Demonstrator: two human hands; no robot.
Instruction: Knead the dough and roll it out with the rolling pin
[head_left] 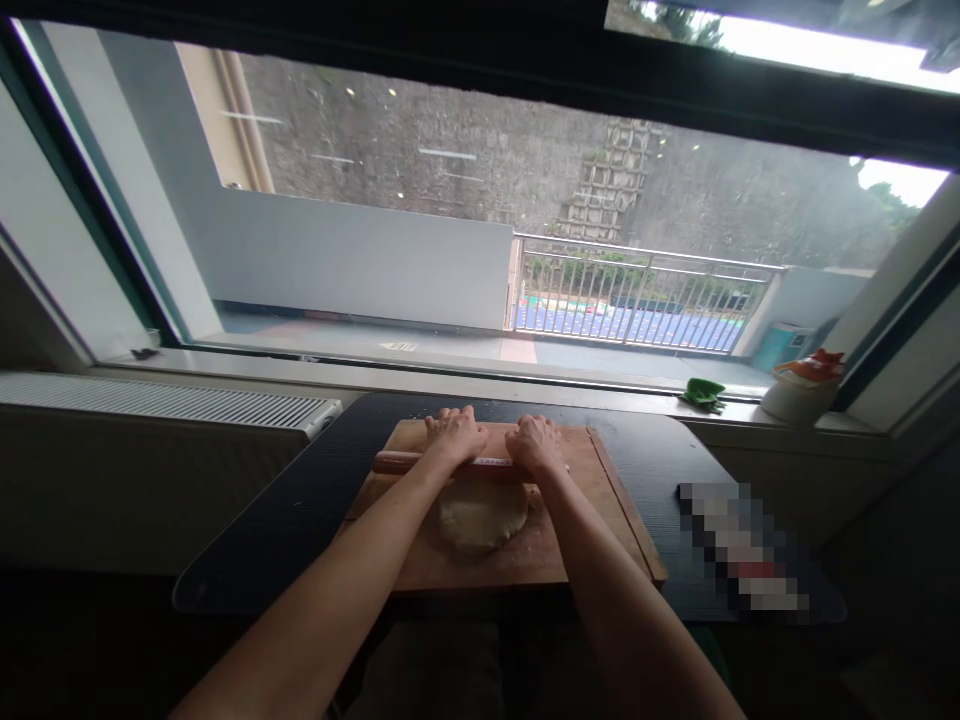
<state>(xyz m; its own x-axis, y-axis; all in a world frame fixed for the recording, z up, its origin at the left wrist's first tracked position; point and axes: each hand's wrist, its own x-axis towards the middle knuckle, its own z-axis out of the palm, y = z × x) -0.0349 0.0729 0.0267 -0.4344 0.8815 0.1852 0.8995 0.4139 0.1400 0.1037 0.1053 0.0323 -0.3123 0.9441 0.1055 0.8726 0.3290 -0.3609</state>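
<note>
A rolling pin (394,461) lies crosswise near the far part of a wooden board (611,520). My left hand (456,436) rests over the pin left of its middle, fingers curled forward. Toward the pin's right end, my right hand (536,445) is bent over it in the same way. White marks show on the pin between the two hands. A flattened round of pale dough (484,516) lies on the board just nearer to me than the pin, between my forearms. My palms hide parts of the pin.
The board lies on a dark table (300,520) under a wide window. On the table's right is a blurred-out item (742,550). A green leaf-shaped object (703,394) and a white pot (799,395) stand on the sill. A radiator (172,405) is at left.
</note>
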